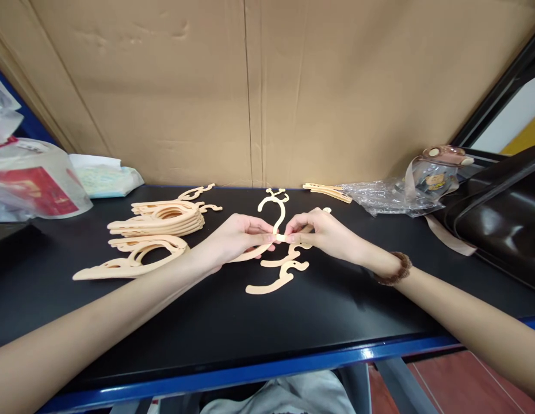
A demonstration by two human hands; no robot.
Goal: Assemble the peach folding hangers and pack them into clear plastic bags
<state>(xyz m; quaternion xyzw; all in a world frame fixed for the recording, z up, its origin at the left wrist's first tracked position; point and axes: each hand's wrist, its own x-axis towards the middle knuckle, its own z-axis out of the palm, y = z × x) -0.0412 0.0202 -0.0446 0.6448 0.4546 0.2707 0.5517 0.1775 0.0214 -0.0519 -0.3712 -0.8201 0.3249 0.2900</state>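
Note:
Between my two hands is a peach plastic clothes hanger [280, 214], its hook pointing up and away from me. My left hand [238, 237] pinches it at the base of the hook, and one arm of it runs under that hand. With thumb and fingers my right hand [318, 230] grips the hanger's right side by the joint. Loose curved hanger pieces [274, 283] lie just below my hands, and one is partly under my right hand. More small hooked pieces [275, 192] lie behind the hook. On the left are stacked folded hangers [157, 224].
A clear plastic wrapper [375, 195] and flat peach pieces [328, 192] lie at the back right, near a bottle [435, 172] and a black bag [500, 213]. Plastic bag [38, 178] and tissue pack [106, 177] stand left. Cardboard [164, 86] walls the black table's back [233, 333].

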